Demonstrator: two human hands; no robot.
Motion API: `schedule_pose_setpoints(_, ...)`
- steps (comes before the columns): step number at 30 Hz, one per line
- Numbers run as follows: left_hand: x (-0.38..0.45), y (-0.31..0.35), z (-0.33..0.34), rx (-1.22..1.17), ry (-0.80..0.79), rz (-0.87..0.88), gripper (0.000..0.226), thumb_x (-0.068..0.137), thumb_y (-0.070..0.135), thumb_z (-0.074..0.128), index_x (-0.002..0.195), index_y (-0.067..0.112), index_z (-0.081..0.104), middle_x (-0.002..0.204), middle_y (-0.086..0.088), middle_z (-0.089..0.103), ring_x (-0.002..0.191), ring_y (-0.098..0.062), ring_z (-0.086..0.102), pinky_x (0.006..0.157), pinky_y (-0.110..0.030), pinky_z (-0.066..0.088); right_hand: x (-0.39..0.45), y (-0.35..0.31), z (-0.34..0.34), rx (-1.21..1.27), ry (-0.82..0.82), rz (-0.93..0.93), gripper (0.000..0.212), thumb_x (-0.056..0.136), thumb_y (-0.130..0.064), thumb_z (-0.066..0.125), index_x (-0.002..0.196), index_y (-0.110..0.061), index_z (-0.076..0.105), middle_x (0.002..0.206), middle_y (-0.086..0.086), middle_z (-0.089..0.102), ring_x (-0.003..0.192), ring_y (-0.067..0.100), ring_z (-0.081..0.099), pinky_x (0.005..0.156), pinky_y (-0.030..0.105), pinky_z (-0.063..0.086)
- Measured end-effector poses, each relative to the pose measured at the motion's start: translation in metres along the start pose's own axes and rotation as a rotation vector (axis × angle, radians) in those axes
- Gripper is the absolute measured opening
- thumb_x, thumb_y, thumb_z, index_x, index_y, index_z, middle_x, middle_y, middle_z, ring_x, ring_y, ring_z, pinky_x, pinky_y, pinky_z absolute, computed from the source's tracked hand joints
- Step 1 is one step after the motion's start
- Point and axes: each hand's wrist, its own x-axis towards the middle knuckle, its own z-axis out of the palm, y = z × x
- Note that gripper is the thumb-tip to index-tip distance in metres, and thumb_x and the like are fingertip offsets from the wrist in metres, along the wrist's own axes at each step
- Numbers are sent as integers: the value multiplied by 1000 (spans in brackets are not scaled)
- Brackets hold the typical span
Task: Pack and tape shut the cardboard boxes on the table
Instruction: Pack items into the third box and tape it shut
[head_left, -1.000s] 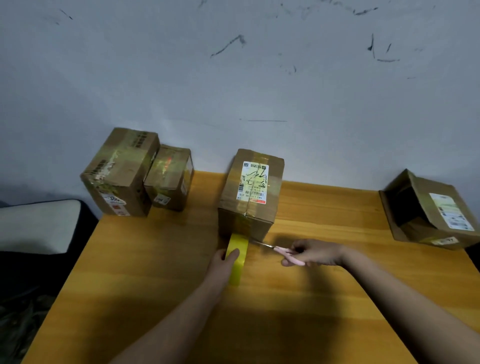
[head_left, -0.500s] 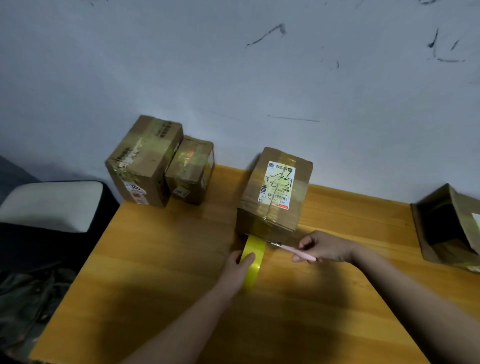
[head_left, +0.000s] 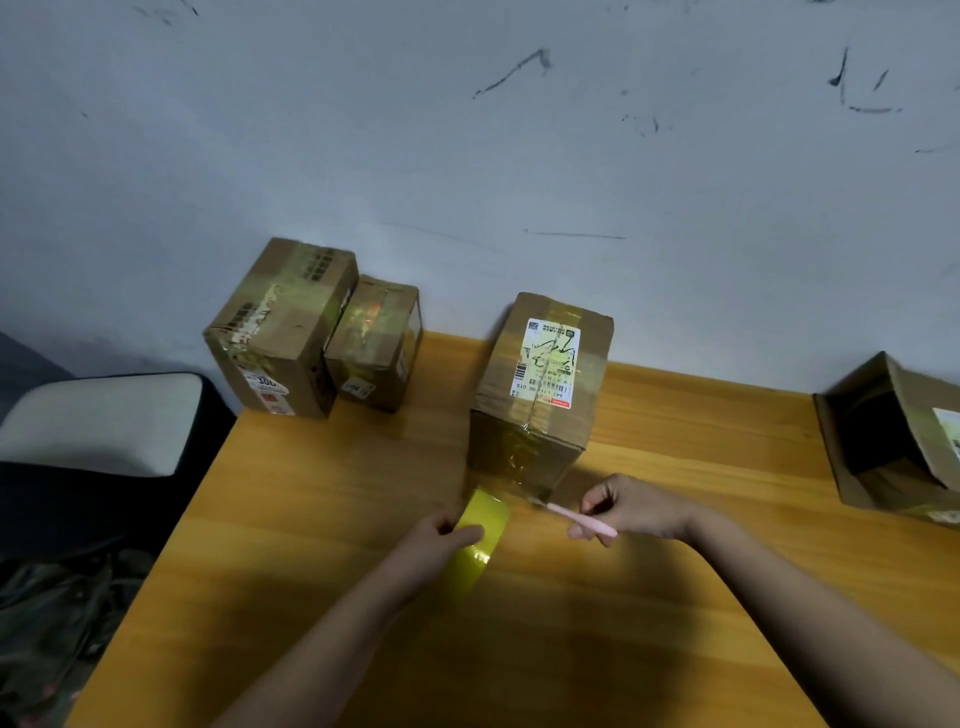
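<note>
Little has changed: left hand (head_left: 441, 532) still grips the yellow tape roll (head_left: 480, 540), right hand (head_left: 631, 506) still holds pink scissors (head_left: 574, 514) beside the middle box (head_left: 540, 395). Four boxes on the table (head_left: 311, 545).

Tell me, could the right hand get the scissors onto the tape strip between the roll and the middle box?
Probably yes. The right hand holds the pink scissors with the tips already beside the strip, which the left hand keeps taut off the tape roll; nothing lies between.
</note>
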Motion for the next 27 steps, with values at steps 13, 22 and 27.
schedule_pose_setpoints(13, -34, -50, -44, 1303, 326, 129, 46, 91, 51, 50, 128, 25, 46, 127, 4, 56, 121, -18, 50, 100, -36, 36, 20, 13, 137, -558, 337, 291, 27, 96, -44, 51, 114, -24, 57, 96, -8, 60, 83, 6, 57, 69, 19, 49)
schedule_pose_setpoints(22, -23, -72, -35, 1622, 116, 237, 54, 95, 48, 44, 136, 15, 36, 136, -6, 46, 125, -23, 45, 105, -38, 31, 26, 14, 178, -612, 443, 235, 51, 102, -45, 35, 146, -22, 29, 139, 1, 49, 112, 16, 58, 86, 29, 52)
schedule_pose_setpoints(27, -15, -56, -40, 1668, 46, 295, 64, 92, 63, 33, 134, 15, 42, 135, -7, 47, 123, -24, 46, 104, -38, 33, 8, 5, 164, -620, 364, 213, 46, 103, -44, 31, 144, -24, 37, 152, -2, 31, 118, 18, 54, 90, 28, 49)
